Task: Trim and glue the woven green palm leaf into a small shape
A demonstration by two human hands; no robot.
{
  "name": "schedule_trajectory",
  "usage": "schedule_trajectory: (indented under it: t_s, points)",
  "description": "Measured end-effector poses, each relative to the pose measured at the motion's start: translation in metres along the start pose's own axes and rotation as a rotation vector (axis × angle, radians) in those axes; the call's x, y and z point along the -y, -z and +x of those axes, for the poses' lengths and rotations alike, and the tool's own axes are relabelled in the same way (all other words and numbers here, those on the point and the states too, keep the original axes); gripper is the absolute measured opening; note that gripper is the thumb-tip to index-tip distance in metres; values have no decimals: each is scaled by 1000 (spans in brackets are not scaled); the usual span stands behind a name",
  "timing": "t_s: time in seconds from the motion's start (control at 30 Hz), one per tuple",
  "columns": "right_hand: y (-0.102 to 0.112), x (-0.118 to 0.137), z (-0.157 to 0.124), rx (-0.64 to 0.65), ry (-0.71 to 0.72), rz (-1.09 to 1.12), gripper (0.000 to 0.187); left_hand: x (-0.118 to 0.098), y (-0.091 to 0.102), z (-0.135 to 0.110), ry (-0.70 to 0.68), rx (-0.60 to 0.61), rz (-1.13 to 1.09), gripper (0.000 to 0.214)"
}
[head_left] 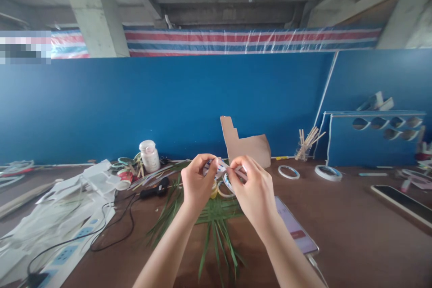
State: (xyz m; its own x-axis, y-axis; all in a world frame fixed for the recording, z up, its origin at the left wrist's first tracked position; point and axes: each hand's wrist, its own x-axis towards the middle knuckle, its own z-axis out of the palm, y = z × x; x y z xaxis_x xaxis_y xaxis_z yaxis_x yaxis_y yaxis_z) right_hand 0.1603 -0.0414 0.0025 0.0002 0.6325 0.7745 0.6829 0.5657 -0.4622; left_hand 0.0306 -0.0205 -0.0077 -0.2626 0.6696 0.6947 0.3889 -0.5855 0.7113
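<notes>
1. Nearest to the camera, the person's bare left hand (199, 180) and right hand (252, 185) are raised above the table. The fingers of both hands come together and pinch a narrow white-and-blue strip (221, 168), and this strip is held in the air above the leaves. Its marks are too small to read, and the fingers hide part of it.
2. Directly under the hands lie long green palm-like leaves (216, 218), crossed in a flat shape. The wrists and forearms hide their middle.
3. Just below the strip are a yellow tape roll (213, 191) and a thin pale tape ring (225, 189) - both partly hidden by the hands.
4. Beside the right forearm lies a smartphone with a pale purple screen (294, 227). It shows a red button, but its writing cannot be read.
5. To the left are a black handheld tool (155, 187), a white plastic bottle without readable label (149, 156), and a white power strip with blue sockets (64, 254), which is cut off at the bottom.
6. Farther away stand a torn brown cardboard piece (245, 144), two white tape rings (288, 172) (328, 173), and a glass jar of wooden sticks (305, 145).
7. Farthest is a blue board wall (168, 108), with a striped tarpaulin (253, 40) above it. A blurred patch at the upper left hides what is there.
</notes>
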Motion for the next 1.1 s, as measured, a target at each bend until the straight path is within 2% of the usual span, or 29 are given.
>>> schedule_trajectory:
  t_s: [0.27, 0.5, 0.73, 0.87, 1.1]
  points:
    - [-8, -6, 2, 25, 7, -27, 9, 3, 0, 2, 0, 7, -56, 13]
    - [-6, -10, 4, 56, -18, -31, 8, 4, -1, 1, 8, 32, -80, 13]
    - [-9, -10, 1, 64, 65, -143, 10, 1, 4, 2, -1, 48, -27, 12]
    - [-10, -11, 2, 113, 93, -97, 10, -1, 5, 3, -7, 40, -4, 11]
    - [-10, -14, 4, 104, 82, -87, 9, 2, 4, 4, 1, 50, -48, 12]
